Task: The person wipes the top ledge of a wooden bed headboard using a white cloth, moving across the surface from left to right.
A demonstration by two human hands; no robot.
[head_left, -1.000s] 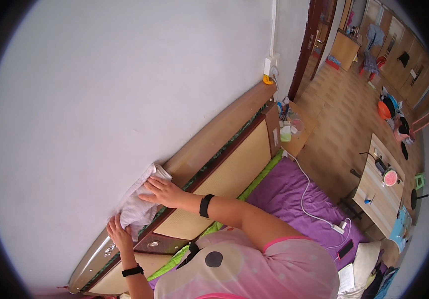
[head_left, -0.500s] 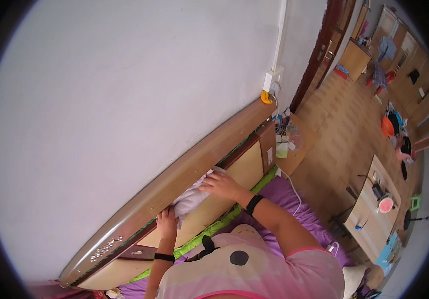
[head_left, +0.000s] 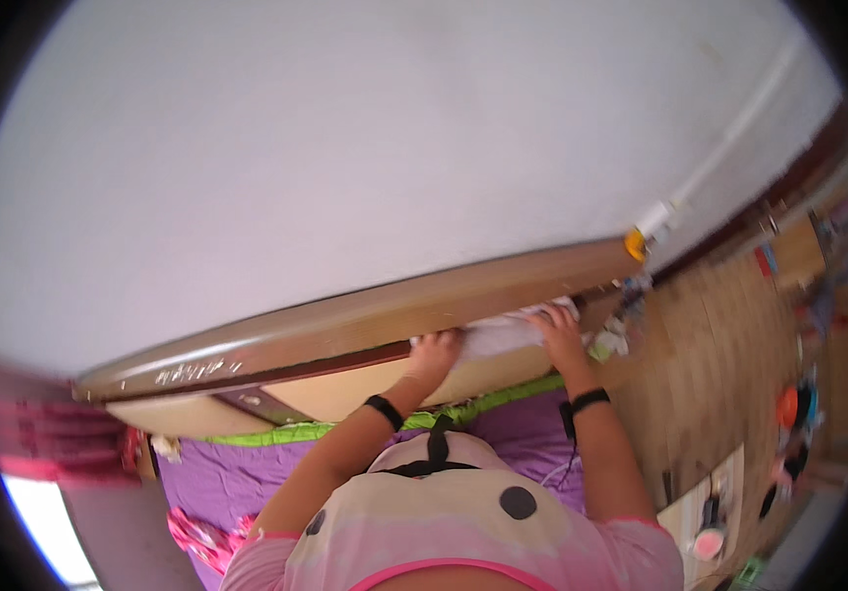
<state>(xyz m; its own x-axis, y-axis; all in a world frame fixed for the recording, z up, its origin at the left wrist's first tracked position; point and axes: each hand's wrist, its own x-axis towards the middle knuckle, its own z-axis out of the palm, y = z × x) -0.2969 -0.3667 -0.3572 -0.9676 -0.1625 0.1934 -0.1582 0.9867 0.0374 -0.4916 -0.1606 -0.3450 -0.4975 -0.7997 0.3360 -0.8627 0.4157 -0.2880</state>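
Left hand and right hand rest on the cloth below the headboard's top edge, fingers' grip unclear, and uneven pressure could bunch it.

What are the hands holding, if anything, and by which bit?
A pale cloth: left hand at its left end, right hand near its right end. Whether they grip or just press isn't clear.

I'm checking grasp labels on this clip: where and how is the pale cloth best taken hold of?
Probably by its two ends, from the bed side: the pale cloth lies lengthwise along the headboard, and the wall closes off the back. The left hand and right hand are near those ends; blur hides how firmly they grip.
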